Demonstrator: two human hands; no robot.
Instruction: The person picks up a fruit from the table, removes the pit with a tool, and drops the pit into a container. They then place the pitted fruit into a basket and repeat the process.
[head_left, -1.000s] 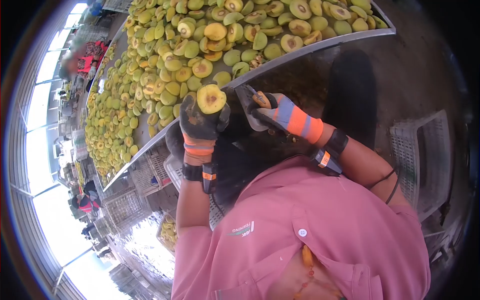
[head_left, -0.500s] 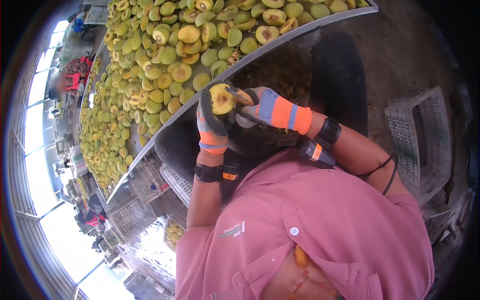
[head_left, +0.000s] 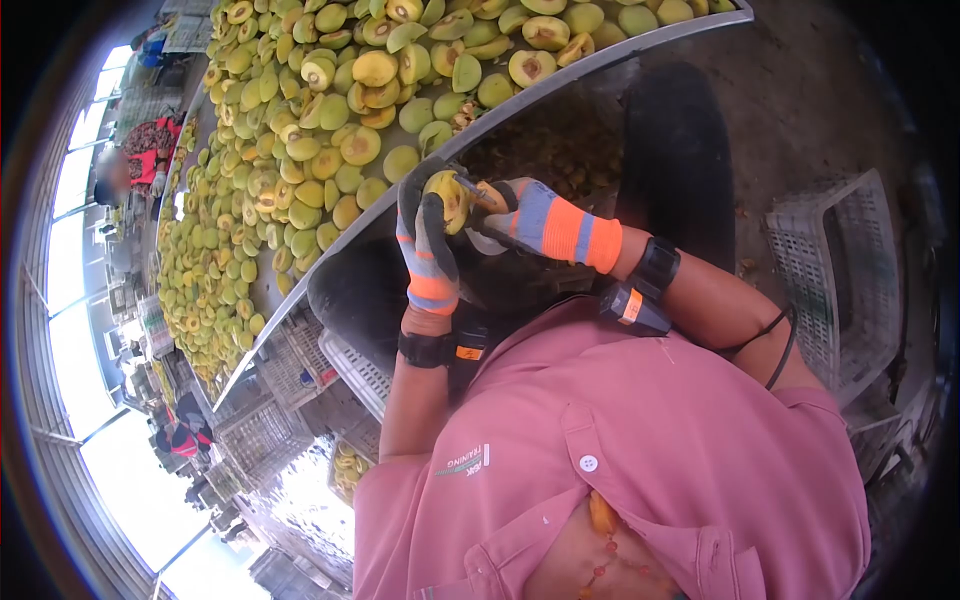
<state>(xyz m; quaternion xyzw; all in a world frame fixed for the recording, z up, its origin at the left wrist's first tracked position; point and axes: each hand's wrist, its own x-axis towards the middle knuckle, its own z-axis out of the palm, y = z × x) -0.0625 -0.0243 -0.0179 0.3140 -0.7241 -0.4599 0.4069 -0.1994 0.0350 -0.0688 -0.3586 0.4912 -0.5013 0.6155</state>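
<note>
My left hand point(head_left: 425, 235), in a grey and orange glove, is wrapped round a yellow-green fruit half point(head_left: 449, 200) just off the table edge. My right hand point(head_left: 535, 215), gloved alike, grips a small knife point(head_left: 489, 196) with a brownish handle, its tip at the fruit. The cut face of the fruit is tilted and partly hidden by my left fingers. Beyond my hands, many halved fruits point(head_left: 360, 146) cover a metal-edged table point(head_left: 600, 60).
An empty-looking plastic crate point(head_left: 805, 270) stands at the right. More crates point(head_left: 262, 436) are at the lower left, and a white crate point(head_left: 350, 370) is beside my left forearm. A person in red point(head_left: 148, 150) is at the table's far left side.
The fruit has turned in my left hand, so its cut face is seen more from the side. My left hand and wrist have rotated slightly, shifting a little to the right.
</note>
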